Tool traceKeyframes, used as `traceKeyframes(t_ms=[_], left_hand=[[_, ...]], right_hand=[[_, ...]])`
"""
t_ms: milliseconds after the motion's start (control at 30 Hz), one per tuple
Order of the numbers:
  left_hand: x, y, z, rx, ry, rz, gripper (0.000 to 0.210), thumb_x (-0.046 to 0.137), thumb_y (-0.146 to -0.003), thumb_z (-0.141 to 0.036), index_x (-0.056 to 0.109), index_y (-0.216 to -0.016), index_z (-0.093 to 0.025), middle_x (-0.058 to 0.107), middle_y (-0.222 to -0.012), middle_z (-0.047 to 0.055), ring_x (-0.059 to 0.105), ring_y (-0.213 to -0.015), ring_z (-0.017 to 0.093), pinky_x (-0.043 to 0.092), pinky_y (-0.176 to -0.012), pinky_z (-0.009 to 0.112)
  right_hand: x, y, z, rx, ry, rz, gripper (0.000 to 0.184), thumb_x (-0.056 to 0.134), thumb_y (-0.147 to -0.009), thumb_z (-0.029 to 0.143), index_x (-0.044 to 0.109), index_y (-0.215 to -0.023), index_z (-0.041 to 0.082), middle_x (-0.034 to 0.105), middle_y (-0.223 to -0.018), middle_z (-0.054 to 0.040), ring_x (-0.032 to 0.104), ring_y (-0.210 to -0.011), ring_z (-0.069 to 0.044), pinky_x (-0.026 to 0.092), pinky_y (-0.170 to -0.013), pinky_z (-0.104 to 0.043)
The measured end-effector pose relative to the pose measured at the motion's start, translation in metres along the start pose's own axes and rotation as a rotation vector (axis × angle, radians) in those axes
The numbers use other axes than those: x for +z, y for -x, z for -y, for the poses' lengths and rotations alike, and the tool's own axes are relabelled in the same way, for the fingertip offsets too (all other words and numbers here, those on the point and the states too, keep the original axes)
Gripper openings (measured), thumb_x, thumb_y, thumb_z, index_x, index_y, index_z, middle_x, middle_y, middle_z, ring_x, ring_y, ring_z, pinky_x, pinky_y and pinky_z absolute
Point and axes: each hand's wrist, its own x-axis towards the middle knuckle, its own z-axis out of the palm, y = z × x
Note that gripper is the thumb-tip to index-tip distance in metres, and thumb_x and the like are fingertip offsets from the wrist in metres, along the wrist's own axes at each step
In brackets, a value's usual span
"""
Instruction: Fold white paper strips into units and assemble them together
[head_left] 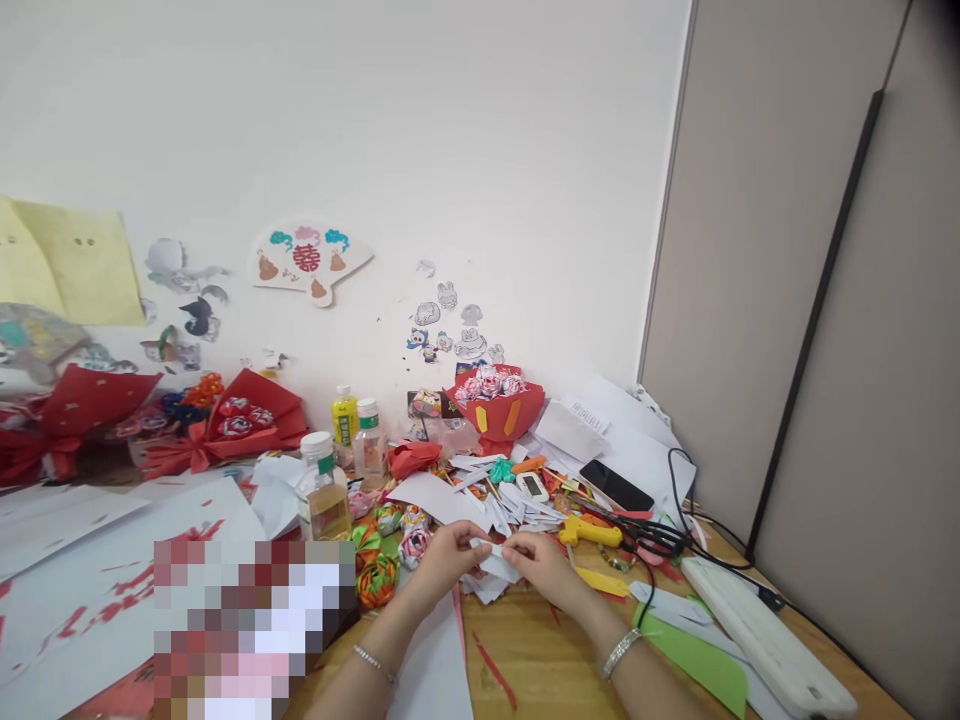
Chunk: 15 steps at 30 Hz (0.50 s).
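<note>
Between both hands is a small piece of white paper (501,564), which looks folded. My left hand (456,555) pinches its left side with thumb and fingers. At the paper's upper right, my right hand (541,560) is closed on it in a pinch. Just beyond the fingers lies a pile of white paper strips (525,515). Left of my left hand sit several folded paper flowers, among them a green and orange one (377,580) and a pink and white one (415,546). A yellow glue gun (591,532) lies to the right of my right hand.
A red paper bouquet (499,410) stands against the wall. Bottles, including one with amber liquid (325,500), stand at the left. A black phone (616,484), black cables (660,540) and a white power strip (765,635) lie at the right. Green paper (694,655) lies near the front.
</note>
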Motion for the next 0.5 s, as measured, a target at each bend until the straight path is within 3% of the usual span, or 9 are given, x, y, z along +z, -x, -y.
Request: traceKeyframes(t_ms=[500], left_hand=[[0.0009, 0.0005, 0.0008, -0.064, 0.044, 0.009, 0.033, 0.067, -0.053, -0.042, 0.056, -0.065, -0.012, 0.058, -0.047, -0.002, 0.053, -0.039, 0.009, 0.041, -0.041, 0.019]], right_hand=[[-0.0034, -0.0014, 0.0017, -0.016, 0.011, -0.003, 0.027, 0.047, -0.077, 0.037, 0.060, -0.068, 0.016, 0.052, -0.059, 0.0020, 0.046, -0.056, -0.011, 0.033, -0.051, -0.019]])
